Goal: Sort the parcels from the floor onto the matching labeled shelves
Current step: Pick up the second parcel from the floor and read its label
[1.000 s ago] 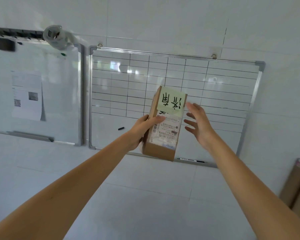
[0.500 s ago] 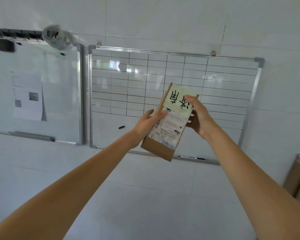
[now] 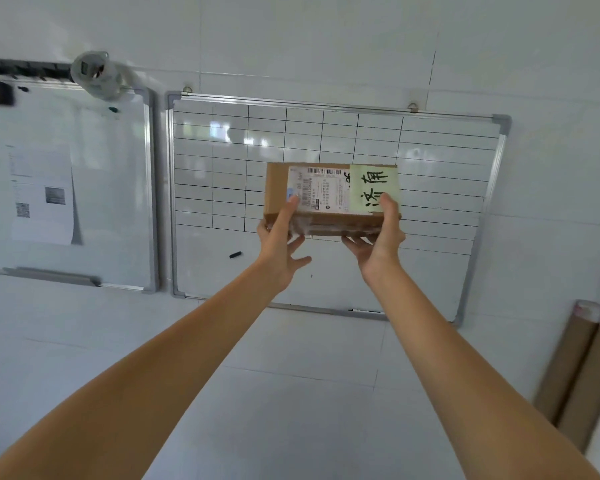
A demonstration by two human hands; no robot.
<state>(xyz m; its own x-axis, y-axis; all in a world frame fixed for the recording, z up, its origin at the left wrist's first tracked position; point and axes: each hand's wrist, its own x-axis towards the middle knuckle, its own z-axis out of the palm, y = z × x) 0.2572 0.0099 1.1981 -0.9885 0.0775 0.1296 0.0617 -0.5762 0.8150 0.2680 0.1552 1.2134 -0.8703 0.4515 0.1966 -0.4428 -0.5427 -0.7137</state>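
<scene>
I hold a brown cardboard parcel (image 3: 278,188) level in front of me at arm's length, long side across. A white shipping label (image 3: 321,190) and a pale green note with black handwritten characters (image 3: 374,187) face me. My left hand (image 3: 279,244) grips its lower left edge, thumb on the top face. My right hand (image 3: 378,237) grips its lower right edge, thumb over the green note. No shelves or floor parcels are in view.
Behind the parcel a gridded whiteboard (image 3: 222,161) hangs on the white tiled wall. A second whiteboard (image 3: 111,202) with a printed sheet hangs to its left. Brown cardboard tubes (image 3: 575,368) lean at the right edge.
The parcel has turned from upright to lying level. My right hand, which was apart from it, has closed on its right end, and my left hand has shifted to the left end.
</scene>
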